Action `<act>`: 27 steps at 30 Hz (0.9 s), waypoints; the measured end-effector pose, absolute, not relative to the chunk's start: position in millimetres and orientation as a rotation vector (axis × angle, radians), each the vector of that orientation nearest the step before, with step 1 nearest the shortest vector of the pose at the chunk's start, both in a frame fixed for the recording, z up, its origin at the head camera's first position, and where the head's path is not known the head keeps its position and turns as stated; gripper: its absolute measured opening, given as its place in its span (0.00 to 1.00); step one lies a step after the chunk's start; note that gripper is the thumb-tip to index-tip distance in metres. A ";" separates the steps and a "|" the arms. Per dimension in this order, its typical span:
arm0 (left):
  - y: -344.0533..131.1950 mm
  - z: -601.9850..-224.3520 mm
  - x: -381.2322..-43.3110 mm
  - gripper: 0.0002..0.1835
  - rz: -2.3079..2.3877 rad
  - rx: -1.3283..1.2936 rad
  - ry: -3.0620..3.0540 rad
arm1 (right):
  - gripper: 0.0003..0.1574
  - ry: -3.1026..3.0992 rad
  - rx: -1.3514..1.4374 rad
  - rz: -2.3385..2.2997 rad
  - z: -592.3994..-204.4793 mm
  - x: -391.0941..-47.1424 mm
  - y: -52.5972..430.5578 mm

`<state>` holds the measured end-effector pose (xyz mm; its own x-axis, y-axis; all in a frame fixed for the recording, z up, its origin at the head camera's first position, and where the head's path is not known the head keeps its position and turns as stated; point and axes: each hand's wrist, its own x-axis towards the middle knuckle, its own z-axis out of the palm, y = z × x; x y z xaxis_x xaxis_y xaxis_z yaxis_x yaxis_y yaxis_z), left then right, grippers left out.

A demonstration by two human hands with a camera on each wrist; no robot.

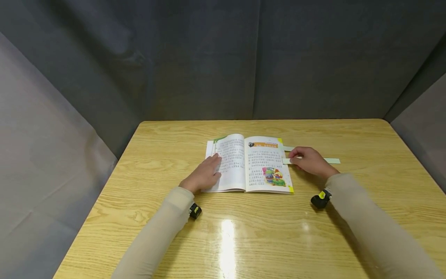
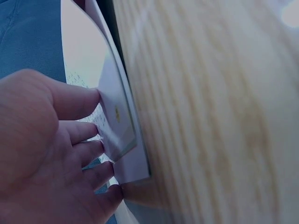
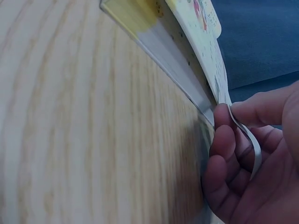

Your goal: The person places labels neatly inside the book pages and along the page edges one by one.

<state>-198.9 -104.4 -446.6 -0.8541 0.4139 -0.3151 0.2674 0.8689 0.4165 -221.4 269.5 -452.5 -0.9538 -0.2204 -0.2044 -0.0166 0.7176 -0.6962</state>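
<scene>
Sleeves (image 1: 158,234) nearest me; right hand (image 1: 309,159) pinches a strip (image 1: 286,161) at the book's (image 1: 255,164) three o'clock, left hand (image 1: 204,174) rests uncurled at nine.

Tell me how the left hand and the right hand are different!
The left hand touches the left page of the open book, but the right hand pinches a pale strip. The left hand is spread out, while the right hand is curled. Both come out of beige sleeves, with a black device at each wrist.
</scene>
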 end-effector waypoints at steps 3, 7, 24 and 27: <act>-104.1 -445.7 -198.7 0.34 0.516 0.492 2.638 | 0.12 2.654 -0.192 -1.071 -453.2 -222.2 268.4; -104.2 -445.5 -198.8 0.34 0.521 0.488 2.640 | 0.12 2.651 -0.193 -1.073 -454.5 -223.5 267.1; -103.8 -445.9 -197.8 0.33 0.518 0.517 2.656 | 0.13 2.656 -0.172 -1.014 -457.7 -224.9 262.0; -104.1 -445.2 -198.4 0.34 0.519 0.505 2.652 | 0.14 2.668 -0.155 -0.992 -458.3 -226.7 261.8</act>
<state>-198.4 -104.1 -445.2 -0.8591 0.4132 -0.3020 0.2689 0.8665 0.4206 -226.7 261.8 -458.3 -0.9522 -0.1996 -0.2310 -0.0002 0.7571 -0.6533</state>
